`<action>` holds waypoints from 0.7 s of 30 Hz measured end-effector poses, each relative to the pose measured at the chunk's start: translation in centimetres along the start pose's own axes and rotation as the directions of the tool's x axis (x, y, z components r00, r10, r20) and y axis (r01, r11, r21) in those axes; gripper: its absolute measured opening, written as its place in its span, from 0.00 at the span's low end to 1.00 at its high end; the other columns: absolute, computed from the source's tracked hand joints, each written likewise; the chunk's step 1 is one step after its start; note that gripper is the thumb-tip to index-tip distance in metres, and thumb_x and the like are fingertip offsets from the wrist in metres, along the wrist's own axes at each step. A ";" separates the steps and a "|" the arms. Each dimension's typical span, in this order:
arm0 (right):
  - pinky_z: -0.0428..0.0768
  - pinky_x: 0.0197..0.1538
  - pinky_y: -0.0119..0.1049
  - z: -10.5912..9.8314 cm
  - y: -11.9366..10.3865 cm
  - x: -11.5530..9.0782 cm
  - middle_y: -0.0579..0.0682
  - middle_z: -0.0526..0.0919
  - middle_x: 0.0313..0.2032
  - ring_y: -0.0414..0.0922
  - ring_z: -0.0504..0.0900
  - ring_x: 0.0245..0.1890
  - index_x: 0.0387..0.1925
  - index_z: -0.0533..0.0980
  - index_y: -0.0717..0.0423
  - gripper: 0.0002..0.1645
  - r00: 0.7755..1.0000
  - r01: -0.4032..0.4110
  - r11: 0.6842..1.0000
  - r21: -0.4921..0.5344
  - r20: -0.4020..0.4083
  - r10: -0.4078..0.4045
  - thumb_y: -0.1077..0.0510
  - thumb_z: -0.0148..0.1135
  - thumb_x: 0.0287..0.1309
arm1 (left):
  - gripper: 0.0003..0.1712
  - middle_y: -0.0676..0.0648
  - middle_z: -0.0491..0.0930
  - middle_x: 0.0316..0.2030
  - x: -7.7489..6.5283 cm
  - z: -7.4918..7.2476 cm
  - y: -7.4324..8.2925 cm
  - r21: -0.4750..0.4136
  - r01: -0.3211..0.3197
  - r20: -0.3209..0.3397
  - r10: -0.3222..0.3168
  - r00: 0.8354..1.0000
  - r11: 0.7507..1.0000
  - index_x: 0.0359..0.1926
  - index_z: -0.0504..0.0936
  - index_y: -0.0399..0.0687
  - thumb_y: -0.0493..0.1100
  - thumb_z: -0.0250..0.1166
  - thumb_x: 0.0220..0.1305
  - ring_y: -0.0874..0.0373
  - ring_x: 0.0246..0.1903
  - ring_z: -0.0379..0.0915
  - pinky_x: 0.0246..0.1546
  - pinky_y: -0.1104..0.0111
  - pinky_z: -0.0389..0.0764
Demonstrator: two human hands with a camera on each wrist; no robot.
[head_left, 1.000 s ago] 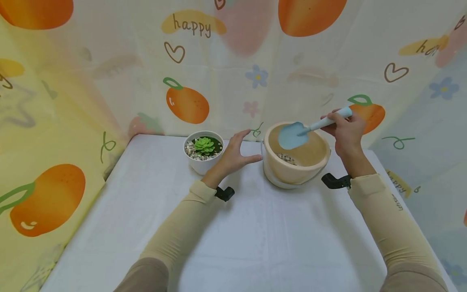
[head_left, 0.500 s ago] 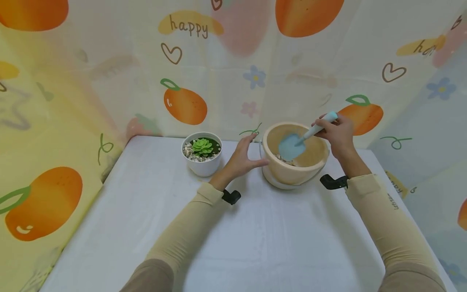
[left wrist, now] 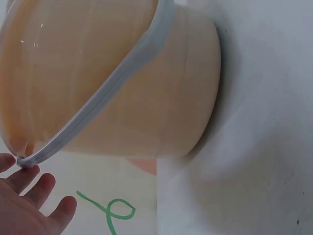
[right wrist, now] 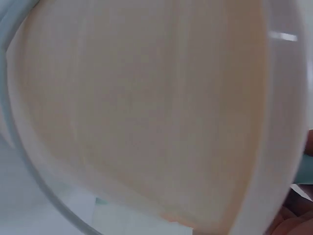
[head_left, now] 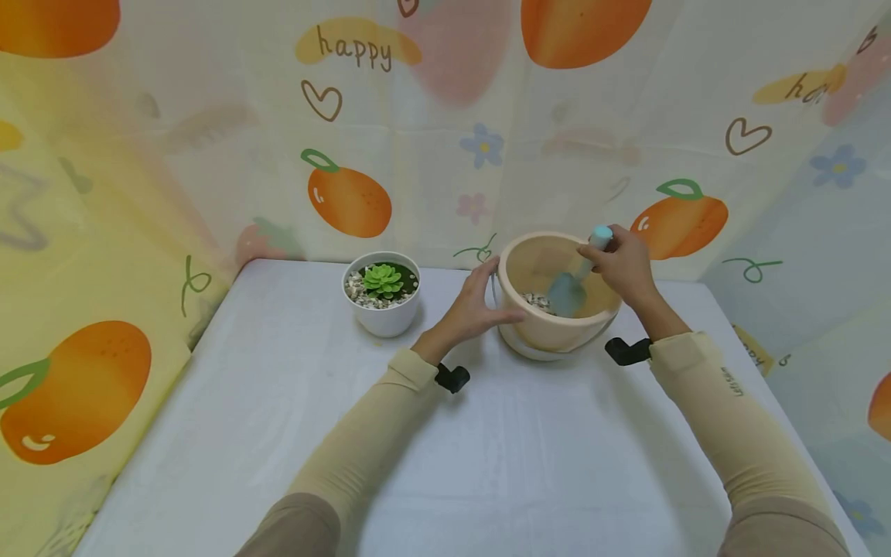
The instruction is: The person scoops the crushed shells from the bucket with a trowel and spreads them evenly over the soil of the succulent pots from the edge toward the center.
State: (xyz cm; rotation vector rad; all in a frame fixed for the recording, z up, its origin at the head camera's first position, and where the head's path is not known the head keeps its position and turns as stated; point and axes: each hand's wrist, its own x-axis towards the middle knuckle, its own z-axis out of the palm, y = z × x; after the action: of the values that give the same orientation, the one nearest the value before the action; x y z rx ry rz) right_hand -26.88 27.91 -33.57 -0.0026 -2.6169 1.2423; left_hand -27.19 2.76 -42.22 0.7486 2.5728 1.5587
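Note:
In the head view my right hand [head_left: 624,263] grips the handle of a small light-blue shovel [head_left: 567,294]. The shovel's blade is down inside a peach-coloured bucket [head_left: 557,334], beside a small heap of pale pebbles [head_left: 537,302]. My left hand [head_left: 473,305] is spread at the bucket's left side, with its thumb at the front of the rim. The left wrist view has the fingers [left wrist: 39,191] close to the joint of the bucket's grey handle [left wrist: 102,93]. In the right wrist view the bucket wall [right wrist: 146,107] hides most of the shovel.
A white pot [head_left: 383,319] with a green succulent [head_left: 382,280] and pebbles stands left of the bucket. White cloth covers the table [head_left: 529,456]. A printed curtain [head_left: 418,155] hangs right behind the table's back edge.
My right hand has lowered the shovel into the bucket and tilted its handle more upright. My left hand has moved right, up to the bucket's rim.

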 end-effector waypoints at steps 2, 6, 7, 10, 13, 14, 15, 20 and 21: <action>0.76 0.30 0.23 0.2 0.0 0.0 0.53 0.79 0.31 0.38 0.76 0.28 0.42 0.74 0.67 0.19 1.000 0.022 0.991 -0.130 0.022 -0.019 0.53 0.65 0.61 | 0.62 0.44 0.52 0.75 0.1 0.2 0.0 -0.006 -0.009 -0.001 0.009 1.000 1.000 0.76 0.49 0.46 0.54 0.77 0.47 0.50 0.74 0.48 0.73 0.50 0.56; 0.74 0.34 0.39 0.9 0.0 0.3 0.64 0.79 0.35 0.53 0.76 0.31 0.42 0.72 0.68 0.20 0.995 0.071 0.946 -0.318 0.085 -0.046 0.52 0.63 0.62 | 0.64 0.45 0.52 0.75 0.2 0.4 0.0 -0.012 0.003 -0.001 -0.003 1.000 1.000 0.77 0.47 0.49 0.55 0.77 0.46 0.51 0.74 0.49 0.72 0.50 0.57; 0.75 0.36 0.44 1.2 0.0 0.4 0.65 0.79 0.35 0.56 0.76 0.33 0.42 0.71 0.68 0.21 0.994 0.080 0.935 -0.346 0.099 -0.048 0.52 0.62 0.62 | 0.65 0.45 0.51 0.75 0.2 0.5 -0.1 -0.010 0.007 0.001 -0.007 1.000 1.000 0.77 0.47 0.49 0.55 0.77 0.46 0.51 0.73 0.49 0.72 0.50 0.57; 0.76 0.42 0.53 2.0 -0.1 1.0 0.67 0.79 0.38 0.61 0.78 0.37 0.45 0.69 0.70 0.22 0.991 0.076 0.916 -0.395 0.130 -0.026 0.53 0.61 0.63 | 0.65 0.45 0.50 0.75 0.3 0.6 0.0 -0.008 0.007 0.012 -0.007 1.000 1.000 0.77 0.45 0.48 0.55 0.77 0.47 0.51 0.74 0.47 0.73 0.51 0.56; 0.77 0.43 0.57 2.8 -0.1 1.5 0.69 0.78 0.38 0.64 0.79 0.39 0.46 0.67 0.72 0.24 0.989 0.078 0.908 -0.411 0.145 -0.020 0.53 0.60 0.64 | 0.66 0.44 0.49 0.76 0.3 0.6 0.1 -0.002 0.005 0.023 -0.005 1.000 1.000 0.77 0.44 0.46 0.55 0.77 0.48 0.50 0.75 0.46 0.73 0.51 0.55; 0.77 0.43 0.57 3.1 -0.1 1.6 0.70 0.78 0.38 0.65 0.80 0.38 0.46 0.67 0.72 0.24 0.989 0.085 0.908 -0.410 0.148 -0.026 0.53 0.60 0.64 | 0.66 0.43 0.48 0.76 0.3 0.6 0.1 0.000 0.004 0.025 -0.004 1.000 1.000 0.77 0.44 0.45 0.55 0.77 0.48 0.50 0.75 0.45 0.73 0.51 0.55; 0.78 0.42 0.57 3.4 -0.1 1.8 0.70 0.78 0.37 0.65 0.80 0.38 0.46 0.66 0.72 0.24 0.988 0.093 0.910 -0.405 0.151 -0.034 0.53 0.60 0.65 | 0.66 0.43 0.48 0.76 0.2 0.6 0.1 0.003 0.004 0.024 -0.004 1.000 1.000 0.77 0.44 0.45 0.55 0.77 0.48 0.50 0.75 0.45 0.73 0.52 0.55; 0.76 0.35 0.48 5.0 -0.6 2.1 0.63 0.76 0.32 0.58 0.78 0.31 0.45 0.65 0.69 0.22 0.982 0.128 0.929 -0.347 0.176 -0.069 0.52 0.58 0.66 | 0.64 0.44 0.50 0.75 0.4 0.5 0.2 0.032 -0.004 0.012 0.003 1.000 0.999 0.77 0.47 0.44 0.56 0.77 0.48 0.50 0.75 0.46 0.73 0.53 0.56; 0.75 0.34 0.45 5.2 -0.7 2.2 0.61 0.75 0.31 0.56 0.77 0.30 0.44 0.65 0.68 0.22 0.979 0.138 0.933 -0.334 0.192 -0.076 0.52 0.58 0.67 | 0.64 0.44 0.51 0.75 0.4 0.4 0.2 0.036 -0.007 0.014 0.006 1.000 0.999 0.77 0.47 0.44 0.57 0.76 0.48 0.50 0.75 0.46 0.73 0.53 0.56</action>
State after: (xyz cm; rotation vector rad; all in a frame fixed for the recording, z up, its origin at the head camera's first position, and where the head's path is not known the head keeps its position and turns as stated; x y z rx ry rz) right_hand -30.06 23.69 -35.74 0.1936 -2.9095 0.7638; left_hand -27.35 3.40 -42.15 0.7689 2.5977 1.5067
